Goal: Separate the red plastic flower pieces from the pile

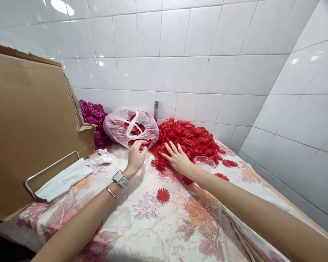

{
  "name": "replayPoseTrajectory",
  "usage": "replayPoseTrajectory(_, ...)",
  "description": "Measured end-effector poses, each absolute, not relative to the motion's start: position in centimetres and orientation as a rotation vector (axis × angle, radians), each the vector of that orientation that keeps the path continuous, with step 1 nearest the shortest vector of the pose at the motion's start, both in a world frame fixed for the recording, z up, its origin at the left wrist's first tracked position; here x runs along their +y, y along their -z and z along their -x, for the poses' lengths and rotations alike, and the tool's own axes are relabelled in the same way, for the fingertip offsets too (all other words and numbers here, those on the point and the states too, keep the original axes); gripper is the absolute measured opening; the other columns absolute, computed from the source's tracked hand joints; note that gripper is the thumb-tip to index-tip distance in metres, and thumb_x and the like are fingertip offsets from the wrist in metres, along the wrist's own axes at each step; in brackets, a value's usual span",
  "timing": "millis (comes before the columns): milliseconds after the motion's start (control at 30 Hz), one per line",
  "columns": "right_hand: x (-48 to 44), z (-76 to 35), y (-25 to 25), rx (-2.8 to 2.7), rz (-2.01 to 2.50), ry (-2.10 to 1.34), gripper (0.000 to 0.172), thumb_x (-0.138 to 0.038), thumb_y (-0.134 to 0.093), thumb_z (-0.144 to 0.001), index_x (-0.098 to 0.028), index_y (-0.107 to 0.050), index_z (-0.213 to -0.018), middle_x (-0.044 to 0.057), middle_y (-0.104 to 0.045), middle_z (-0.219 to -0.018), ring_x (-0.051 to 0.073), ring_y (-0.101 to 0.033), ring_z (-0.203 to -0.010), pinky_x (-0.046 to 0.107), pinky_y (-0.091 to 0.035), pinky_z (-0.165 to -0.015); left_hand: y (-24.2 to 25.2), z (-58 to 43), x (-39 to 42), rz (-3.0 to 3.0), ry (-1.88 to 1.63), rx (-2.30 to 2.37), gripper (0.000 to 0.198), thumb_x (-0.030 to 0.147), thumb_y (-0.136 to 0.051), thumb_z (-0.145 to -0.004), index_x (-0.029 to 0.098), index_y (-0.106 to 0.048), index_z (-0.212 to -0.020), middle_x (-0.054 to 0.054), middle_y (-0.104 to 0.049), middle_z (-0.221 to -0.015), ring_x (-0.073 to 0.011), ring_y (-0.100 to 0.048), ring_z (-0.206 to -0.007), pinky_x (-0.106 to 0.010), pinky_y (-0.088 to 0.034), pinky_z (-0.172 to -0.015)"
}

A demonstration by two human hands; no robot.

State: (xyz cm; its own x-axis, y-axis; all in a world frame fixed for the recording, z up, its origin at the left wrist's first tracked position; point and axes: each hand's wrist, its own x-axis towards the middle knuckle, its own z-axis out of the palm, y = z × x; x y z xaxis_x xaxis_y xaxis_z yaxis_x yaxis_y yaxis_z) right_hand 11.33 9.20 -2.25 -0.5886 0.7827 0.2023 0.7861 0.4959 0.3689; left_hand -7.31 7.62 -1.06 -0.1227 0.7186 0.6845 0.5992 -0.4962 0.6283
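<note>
A big heap of red artificial flower heads (192, 140) lies at the back of a table covered with a floral cloth (153, 225). My right hand (176, 158) rests flat on the heap's near edge, fingers spread. My left hand (136, 155) reaches toward a clear plastic bag (131, 127) holding more red flowers, its fingertips pinched at the bag's lower edge. A watch and a bracelet sit on my left wrist. A single red flower head (163, 195) lies loose on the cloth in front of my hands.
Purple flower heads (94, 116) are piled behind the bag. A torn cardboard sheet (30, 123) leans at left, with a metal rack and white paper (62, 178) at its foot. A clear plastic cup (205, 161) stands beside my right forearm. White tiled walls close off the back and right.
</note>
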Motion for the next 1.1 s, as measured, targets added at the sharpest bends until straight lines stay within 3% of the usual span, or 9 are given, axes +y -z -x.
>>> replayPoseTrajectory(133,11.5,-10.5,0.0,-2.754,1.594,0.673,0.049,-0.027,-0.042,-0.089,-0.021,-0.032,-0.136,0.012,-0.025,-0.145,0.035,-0.011,-0.133,0.056,-0.01,-0.103,1.8,8.5,8.0,-2.13,-1.67,1.583,0.022,0.009,-0.044,-0.075,0.016,-0.061,-0.087,-0.007,-0.062,-0.092,-0.0181,-0.058,-0.08,-0.03,-0.046,-0.07)
replayPoseTrajectory(300,11.3,-8.9,-2.9,-2.935,1.743,0.552,0.038,-0.034,-0.051,-0.086,-0.018,-0.048,-0.12,0.009,-0.047,-0.127,0.025,-0.047,-0.112,0.05,-0.037,-0.092,1.7,8.4,7.5,-2.256,-1.615,1.599,0.023,0.009,-0.043,-0.078,0.017,-0.06,-0.092,-0.007,-0.061,-0.095,-0.0201,-0.057,-0.087,-0.031,-0.045,-0.077)
replayPoseTrajectory(467,8.9,-7.3,-7.2,-3.028,1.761,0.476,0.036,-0.037,-0.052,-0.083,-0.018,-0.054,-0.113,0.011,-0.057,-0.113,0.027,-0.054,-0.103,0.049,-0.039,-0.087,1.3,8.4,7.3,-2.253,-1.615,1.645,0.022,0.01,-0.042,-0.078,0.017,-0.06,-0.09,-0.006,-0.062,-0.095,-0.0191,-0.058,-0.087,-0.029,-0.045,-0.077)
replayPoseTrajectory(600,4.9,-5.9,-8.2,-3.123,1.582,0.439,0.031,-0.028,-0.051,-0.081,-0.016,-0.06,-0.108,0.015,-0.06,-0.108,0.03,-0.056,-0.1,0.041,-0.041,-0.08,1.4,9.4,8.1,-2.138,-1.672,1.787,0.024,0.009,-0.04,-0.078,0.017,-0.06,-0.089,-0.007,-0.062,-0.094,-0.0197,-0.058,-0.087,-0.03,-0.045,-0.078)
replayPoseTrajectory(733,1.1,-4.8,-6.4,-3.419,1.379,0.107,0.031,-0.037,-0.062,-0.07,-0.023,-0.066,-0.097,0.004,-0.068,-0.087,0.019,-0.063,-0.069,0.025,-0.044,-0.054,1.9,10.8,9.1,-2.004,-1.711,1.953,0.028,0.005,-0.038,-0.075,0.016,-0.06,-0.088,-0.008,-0.061,-0.094,-0.0211,-0.057,-0.089,-0.032,-0.044,-0.08)
replayPoseTrajectory(800,0.2,-4.6,-5.2,-3.499,1.362,0.041,0.022,-0.034,-0.063,-0.069,-0.022,-0.069,-0.087,0.005,-0.069,-0.08,0.019,-0.063,-0.063,0.025,-0.043,-0.048,2.1,11.5,9.5,-1.95,-1.718,2.025,0.03,0.004,-0.037,-0.074,0.017,-0.06,-0.088,-0.008,-0.061,-0.094,-0.0218,-0.057,-0.09,-0.033,-0.044,-0.081)
replayPoseTrajectory(933,1.5,-5.0,-3.9,-3.452,1.457,0.171,0.015,-0.015,-0.06,-0.074,-0.016,-0.068,-0.087,0.009,-0.067,-0.087,0.021,-0.064,-0.076,0.029,-0.048,-0.059,2.1,12.5,9.9,-1.912,-1.701,2.141,0.031,0.003,-0.037,-0.073,0.015,-0.061,-0.089,-0.012,-0.06,-0.096,-0.0252,-0.055,-0.092,-0.037,-0.042,-0.083)
replayPoseTrajectory(1100,6.0,-6.1,-4.8,-3.169,1.741,0.425,0.027,-0.029,-0.051,-0.086,-0.016,-0.053,-0.11,0.007,-0.056,-0.111,0.018,-0.058,-0.093,0.038,-0.049,-0.078,1.8,12.8,9.6,-2.02,-1.637,2.214,0.031,0.006,-0.038,-0.077,0.014,-0.062,-0.093,-0.013,-0.059,-0.104,-0.027,-0.049,-0.102,-0.038,-0.037,-0.09)
